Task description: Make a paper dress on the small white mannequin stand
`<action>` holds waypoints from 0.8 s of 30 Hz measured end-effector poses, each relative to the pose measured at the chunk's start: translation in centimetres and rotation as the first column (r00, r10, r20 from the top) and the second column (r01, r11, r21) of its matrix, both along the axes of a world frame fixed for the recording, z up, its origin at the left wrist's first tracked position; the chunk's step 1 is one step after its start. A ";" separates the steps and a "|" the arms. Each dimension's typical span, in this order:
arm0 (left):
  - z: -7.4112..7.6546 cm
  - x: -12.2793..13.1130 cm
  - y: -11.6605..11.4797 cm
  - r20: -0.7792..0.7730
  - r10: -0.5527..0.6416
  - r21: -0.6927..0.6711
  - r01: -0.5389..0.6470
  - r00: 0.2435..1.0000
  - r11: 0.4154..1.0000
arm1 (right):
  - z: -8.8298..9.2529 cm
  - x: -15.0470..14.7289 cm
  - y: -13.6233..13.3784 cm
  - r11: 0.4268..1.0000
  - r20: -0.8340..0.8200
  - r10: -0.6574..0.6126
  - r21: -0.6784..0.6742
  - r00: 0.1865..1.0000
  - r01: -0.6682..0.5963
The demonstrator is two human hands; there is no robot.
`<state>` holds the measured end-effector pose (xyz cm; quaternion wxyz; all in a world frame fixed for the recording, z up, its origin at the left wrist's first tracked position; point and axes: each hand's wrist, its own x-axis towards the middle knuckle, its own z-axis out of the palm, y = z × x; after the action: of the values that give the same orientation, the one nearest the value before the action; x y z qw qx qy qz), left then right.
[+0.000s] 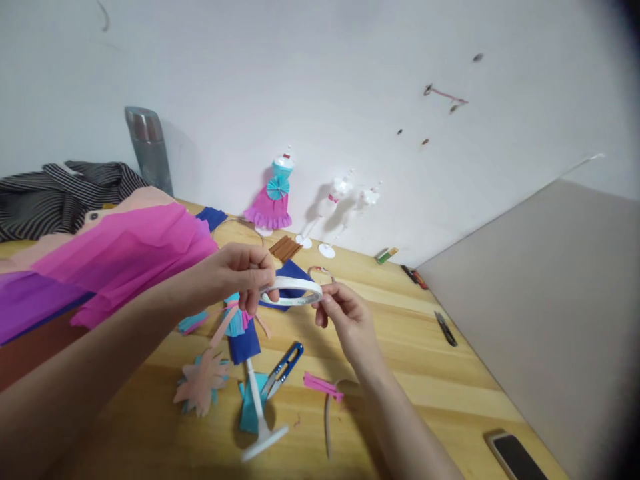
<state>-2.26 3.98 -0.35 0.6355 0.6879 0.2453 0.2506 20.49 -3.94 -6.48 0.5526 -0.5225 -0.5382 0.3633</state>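
I see the left hand point(246, 267) and right hand point(349, 321) pinching a white tape roll point(301, 285) above a wood-grained table point(410, 333), a pale wall point(300, 80) behind it.

head camera | looks forward-down | near tabletop point(405, 320) | wall point(310, 80) beyond

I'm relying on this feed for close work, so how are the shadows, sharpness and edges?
Head view: soft shadows of the two white dress forms fall on the wall to their left; also head view: print inside the roll of white tape is too small and soft to read; head view again: the right edge fades to black, most heavily at the top corner.
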 end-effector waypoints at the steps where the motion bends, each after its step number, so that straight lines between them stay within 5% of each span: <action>1: 0.0 0.0 0.0 0.008 -0.003 -0.005 0.003 1.000 1.000 | -0.2 0.1 0.1 1.000 0.010 -0.003 -0.005 1.000 0.003; 10: 0.5 -0.5 0.8 0.183 0.123 -0.132 -0.099 0.975 0.986 | -0.8 0.3 0.7 0.997 0.185 -0.028 0.071 0.982 0.015; 14: 0.3 -0.5 0.8 0.138 0.077 -0.074 -0.067 0.987 0.995 | 0.4 0.1 -0.2 0.951 0.237 -0.176 0.292 0.956 0.102; 24: -0.3 0.8 -0.2 0.077 0.004 -0.068 0.002 0.997 0.998 | 1.1 -0.5 -1.4 0.889 0.404 -0.283 0.451 0.870 0.079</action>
<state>-1.47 3.75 -0.67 0.6673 0.6557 0.2293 0.2688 20.02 -5.32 -5.38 0.5409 -0.5111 -0.6661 0.0501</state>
